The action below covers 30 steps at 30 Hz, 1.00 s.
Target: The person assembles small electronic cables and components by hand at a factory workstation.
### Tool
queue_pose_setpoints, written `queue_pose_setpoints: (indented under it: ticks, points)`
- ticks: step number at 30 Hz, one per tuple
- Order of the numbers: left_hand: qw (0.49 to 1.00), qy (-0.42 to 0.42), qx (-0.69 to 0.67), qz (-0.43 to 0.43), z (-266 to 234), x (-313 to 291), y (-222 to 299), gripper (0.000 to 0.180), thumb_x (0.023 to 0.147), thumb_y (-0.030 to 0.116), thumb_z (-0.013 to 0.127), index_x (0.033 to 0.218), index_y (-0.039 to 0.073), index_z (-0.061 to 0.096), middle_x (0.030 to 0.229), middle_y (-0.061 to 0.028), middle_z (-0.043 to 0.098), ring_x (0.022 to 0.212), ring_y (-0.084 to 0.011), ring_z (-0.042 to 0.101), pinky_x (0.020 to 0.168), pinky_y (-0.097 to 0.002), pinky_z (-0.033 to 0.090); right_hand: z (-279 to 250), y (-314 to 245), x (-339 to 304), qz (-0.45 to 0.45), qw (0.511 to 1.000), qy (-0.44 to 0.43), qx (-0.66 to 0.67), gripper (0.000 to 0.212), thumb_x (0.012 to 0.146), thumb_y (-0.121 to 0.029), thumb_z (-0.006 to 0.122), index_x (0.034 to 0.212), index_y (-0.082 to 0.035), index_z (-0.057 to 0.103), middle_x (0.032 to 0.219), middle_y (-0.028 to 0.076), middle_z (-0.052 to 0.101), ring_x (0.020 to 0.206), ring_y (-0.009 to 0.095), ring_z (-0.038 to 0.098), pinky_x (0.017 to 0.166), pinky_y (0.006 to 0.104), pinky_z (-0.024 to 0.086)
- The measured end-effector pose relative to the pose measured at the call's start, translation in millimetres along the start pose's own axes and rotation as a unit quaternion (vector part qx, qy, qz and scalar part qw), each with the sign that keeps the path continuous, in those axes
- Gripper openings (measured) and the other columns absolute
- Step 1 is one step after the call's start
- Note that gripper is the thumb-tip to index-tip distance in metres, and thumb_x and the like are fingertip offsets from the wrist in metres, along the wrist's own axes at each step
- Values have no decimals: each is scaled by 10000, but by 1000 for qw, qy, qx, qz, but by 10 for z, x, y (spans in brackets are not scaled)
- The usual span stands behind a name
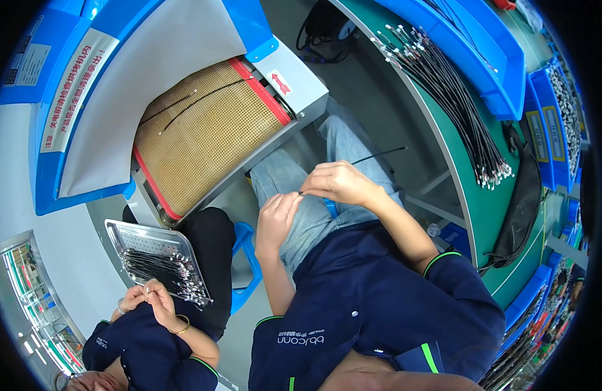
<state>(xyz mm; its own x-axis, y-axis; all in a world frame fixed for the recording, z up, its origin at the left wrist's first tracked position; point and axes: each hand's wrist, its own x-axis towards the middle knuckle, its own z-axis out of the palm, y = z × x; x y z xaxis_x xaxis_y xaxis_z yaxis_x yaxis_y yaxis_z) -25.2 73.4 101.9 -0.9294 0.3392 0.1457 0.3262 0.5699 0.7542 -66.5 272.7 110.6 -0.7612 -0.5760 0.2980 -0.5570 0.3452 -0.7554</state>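
Note:
Over my lap, my left hand (279,218) and my right hand (343,182) meet with fingertips pinched together. Between them they hold a thin black cable (382,154). One stretch of it sticks out past my right hand toward the green bench. A short dark end shows at the fingertips; the fingers hide the rest. Ahead and to the left, other black cables (190,103) lie on the tan mesh belt (209,140) of a conveyor machine.
A bundle of black cables with pale connectors (444,98) lies on the green bench (454,140) at right, beside a blue bin (509,58). At left, a co-worker's hands (151,300) pinch something small near a metal tray (128,238) of cables. A blue stool (249,254) stands between us.

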Motion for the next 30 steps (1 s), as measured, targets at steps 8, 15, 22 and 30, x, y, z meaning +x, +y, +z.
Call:
queue_pose_setpoints:
  ticks: [8, 15, 22, 30]
  points:
    - [991, 60, 90, 75, -14, 52, -23, 132, 734, 71, 720, 836, 30, 646, 761, -70, 644, 709, -233, 615, 626, -343, 479, -41, 22, 36, 56, 995, -57, 59, 127, 770, -175, 687, 823, -63, 658, 763, 64, 638, 731, 257, 627, 643, 363, 504]
    - [993, 99, 10, 69, 76, -4, -73, 217, 675, -38, 722, 865, 30, 644, 826, -81, 663, 730, -239, 632, 638, -323, 504, -16, 5, 24, 87, 992, -41, 83, 140, 767, -165, 695, 834, -48, 658, 769, 78, 636, 732, 271, 625, 649, 364, 501]
    - [990, 121, 20, 64, 90, 4, -74, 206, 645, -65, 720, 812, 23, 638, 767, -74, 647, 706, -227, 626, 625, -310, 497, -72, 97, -43, 112, 986, -35, 117, 138, 786, -156, 686, 839, -32, 656, 797, 94, 632, 745, 289, 623, 662, 368, 497]
    - [993, 103, 27, 53, 62, -9, -113, 196, 637, -65, 712, 795, 23, 636, 756, -75, 642, 702, -227, 623, 628, -310, 493, -93, 113, -75, 125, 985, -52, 103, 133, 793, -162, 677, 844, -42, 648, 798, 97, 626, 738, 290, 620, 662, 375, 496]
